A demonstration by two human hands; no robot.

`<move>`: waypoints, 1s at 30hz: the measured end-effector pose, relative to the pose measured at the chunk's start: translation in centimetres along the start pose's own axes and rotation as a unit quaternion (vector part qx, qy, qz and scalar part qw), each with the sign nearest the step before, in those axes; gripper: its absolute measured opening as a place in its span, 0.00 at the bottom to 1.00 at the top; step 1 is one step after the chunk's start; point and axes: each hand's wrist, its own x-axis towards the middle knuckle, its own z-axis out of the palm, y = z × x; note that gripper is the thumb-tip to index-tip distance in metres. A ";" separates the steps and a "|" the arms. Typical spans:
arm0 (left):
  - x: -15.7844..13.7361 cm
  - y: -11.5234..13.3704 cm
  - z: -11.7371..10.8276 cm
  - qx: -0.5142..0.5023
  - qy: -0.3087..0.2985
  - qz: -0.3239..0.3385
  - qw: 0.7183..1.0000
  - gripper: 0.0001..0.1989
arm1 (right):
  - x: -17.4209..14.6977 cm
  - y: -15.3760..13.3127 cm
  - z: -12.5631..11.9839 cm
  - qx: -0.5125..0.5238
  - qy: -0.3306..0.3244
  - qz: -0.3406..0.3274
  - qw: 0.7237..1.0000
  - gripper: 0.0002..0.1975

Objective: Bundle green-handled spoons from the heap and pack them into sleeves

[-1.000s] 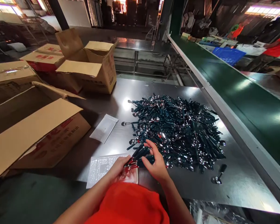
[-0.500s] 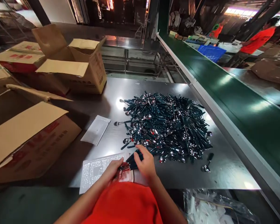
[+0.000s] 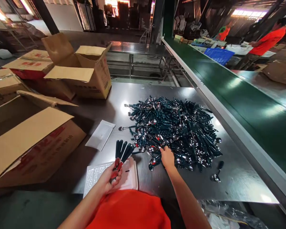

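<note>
My left hand (image 3: 112,178) is closed round a fanned bunch of spoons (image 3: 124,151), their dark handles pointing up and away and their bowls partly hidden in my palm. At the near edge of a large heap of dark-handled spoons (image 3: 173,124), my right hand (image 3: 167,157) has its fingers pinched on a spoon (image 3: 160,147), mostly hidden among the others. Beneath and beside my left hand lie white bubble mailers (image 3: 95,174). One more white packet (image 3: 100,135) lies flat, left of the heap.
Open cardboard boxes (image 3: 35,140) stand at the left, with another open carton (image 3: 95,76) behind. A green conveyor belt (image 3: 219,79) runs along the right. One stray spoon (image 3: 216,173) lies near the metal table's (image 3: 243,181) right front. Across the belt is a person in orange (image 3: 267,41).
My right hand has moved away from the bunch, forward and right to the heap. My left hand has tilted the spoons upright, their handles fanned out.
</note>
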 end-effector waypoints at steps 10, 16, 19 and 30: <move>-0.2 0.2 0.4 -0.004 0.072 0.051 0.996 0.25 | -1.6 0.0 -5.1 0.100 0.110 -0.100 0.984 0.11; 0.2 0.1 3.1 -0.011 0.093 0.132 0.987 0.22 | -7.6 -9.4 -9.2 0.561 0.154 0.023 0.813 0.14; 0.0 -0.2 4.4 -0.020 0.073 0.109 0.991 0.18 | -8.8 -12.7 -7.9 0.621 0.101 0.038 0.776 0.12; -0.2 -0.6 4.1 -0.015 0.048 0.134 0.990 0.20 | -9.4 -12.3 -6.4 0.552 0.153 0.012 0.820 0.17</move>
